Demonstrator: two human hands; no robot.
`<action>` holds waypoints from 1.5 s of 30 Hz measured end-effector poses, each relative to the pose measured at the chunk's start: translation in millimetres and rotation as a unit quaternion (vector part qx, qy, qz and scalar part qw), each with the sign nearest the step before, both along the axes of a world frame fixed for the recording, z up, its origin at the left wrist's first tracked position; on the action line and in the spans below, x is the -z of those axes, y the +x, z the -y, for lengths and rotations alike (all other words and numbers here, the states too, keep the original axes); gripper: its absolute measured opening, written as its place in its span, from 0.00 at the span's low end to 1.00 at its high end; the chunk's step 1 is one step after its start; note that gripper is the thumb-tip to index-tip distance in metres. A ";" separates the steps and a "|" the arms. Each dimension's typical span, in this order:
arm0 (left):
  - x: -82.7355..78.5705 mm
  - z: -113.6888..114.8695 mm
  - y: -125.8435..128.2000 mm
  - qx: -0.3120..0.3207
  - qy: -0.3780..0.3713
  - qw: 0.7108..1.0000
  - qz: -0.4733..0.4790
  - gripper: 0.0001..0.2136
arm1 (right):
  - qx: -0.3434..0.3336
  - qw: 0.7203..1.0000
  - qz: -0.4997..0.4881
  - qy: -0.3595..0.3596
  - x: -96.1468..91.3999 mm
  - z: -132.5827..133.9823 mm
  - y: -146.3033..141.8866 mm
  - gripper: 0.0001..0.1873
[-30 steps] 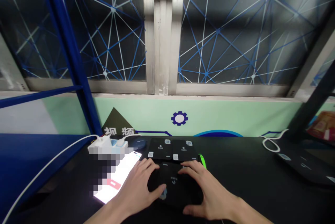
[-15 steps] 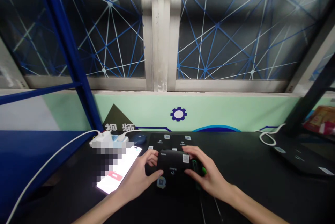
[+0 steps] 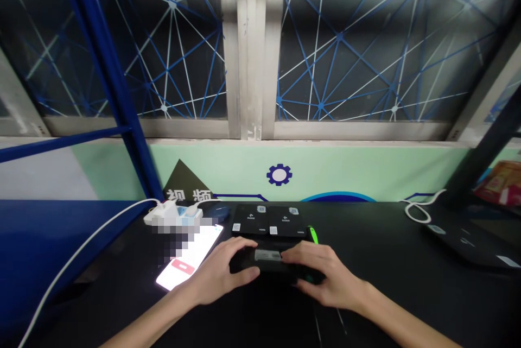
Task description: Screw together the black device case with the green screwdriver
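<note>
A flat black box (image 3: 266, 269) is held between my two hands over the desk, its narrow side with a white barcode label facing me. My left hand (image 3: 226, 267) grips the left end, thumb below and fingers on top. On the right end, my right hand (image 3: 328, 271) has its fingertips by the label and its thumb lower down. Behind the held box, two similar black boxes, a left one (image 3: 250, 220) and a right one (image 3: 287, 221), lie side by side. A bright green handle (image 3: 313, 234) shows behind my right hand, which partly hides it.
Left of my hands lies a lit phone (image 3: 191, 258), partly pixelated. A white power strip (image 3: 163, 215) with plugs and a white cable (image 3: 77, 242) is behind it. Two thin metal rods (image 3: 318, 329) lie near my right forearm. A dark flat object (image 3: 472, 245) lies far right.
The black box has been tilted in my hands, so its labelled narrow side shows instead of its printed broad face. The two boxes behind are less covered.
</note>
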State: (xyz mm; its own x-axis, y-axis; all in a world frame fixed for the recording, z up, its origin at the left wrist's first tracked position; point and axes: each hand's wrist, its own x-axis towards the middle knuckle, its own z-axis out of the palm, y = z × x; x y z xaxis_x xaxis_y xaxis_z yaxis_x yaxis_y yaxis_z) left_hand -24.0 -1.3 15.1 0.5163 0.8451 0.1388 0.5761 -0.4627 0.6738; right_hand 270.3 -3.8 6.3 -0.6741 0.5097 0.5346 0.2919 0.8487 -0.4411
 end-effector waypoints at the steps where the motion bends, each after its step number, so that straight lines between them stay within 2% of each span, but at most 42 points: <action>1: 1.7 -1.4 -1.3 0.003 -0.005 1.000 -0.004 0.26 | -0.007 1.000 0.012 0.000 -1.6 -0.1 0.3 0.22; 10: 9.6 -2.6 1.2 0.036 0.049 0.997 -0.042 0.43 | -0.024 0.995 0.093 -0.011 -8.7 0.9 -0.6 0.25; 13: 10.6 -1.9 1.8 0.037 0.056 0.996 -0.059 0.44 | 0.001 0.996 0.090 0.006 -8.5 -0.6 0.3 0.21; 15: 10.3 -1.6 1.5 0.038 0.064 0.995 -0.071 0.44 | 0.041 0.995 0.093 0.021 -8.5 -2.2 1.1 0.21; 18: 12.0 -2.3 0.0 0.029 0.079 0.993 -0.087 0.45 | 0.101 0.987 0.125 0.028 -9.0 -4.1 1.5 0.27; 22: 19.6 -5.7 -2.8 0.016 0.074 0.991 -0.109 0.49 | 0.111 0.980 0.166 -0.003 -8.9 -4.5 0.8 0.37; 26: 23.0 -8.1 -2.7 0.022 0.082 0.993 -0.087 0.51 | 0.113 0.982 0.146 -0.038 -6.7 -3.5 -0.1 0.44; 29: 18.3 -6.4 -0.2 0.023 0.108 0.991 -0.079 0.53 | 0.121 0.985 0.111 -0.059 -5.1 -3.0 -0.6 0.48; 36: 3.7 3.4 6.6 0.007 0.188 0.979 -0.080 0.54 | 0.105 0.993 0.058 0.017 -4.7 -2.7 0.9 0.44; 39: 4.8 3.5 6.5 0.002 0.176 0.981 -0.082 0.54 | 0.108 0.992 0.065 0.017 -5.5 -2.9 1.7 0.43; 45: 14.8 -2.7 1.0 0.022 0.098 0.991 -0.093 0.52 | 0.118 0.985 0.108 -0.058 -6.4 -3.6 -0.3 0.42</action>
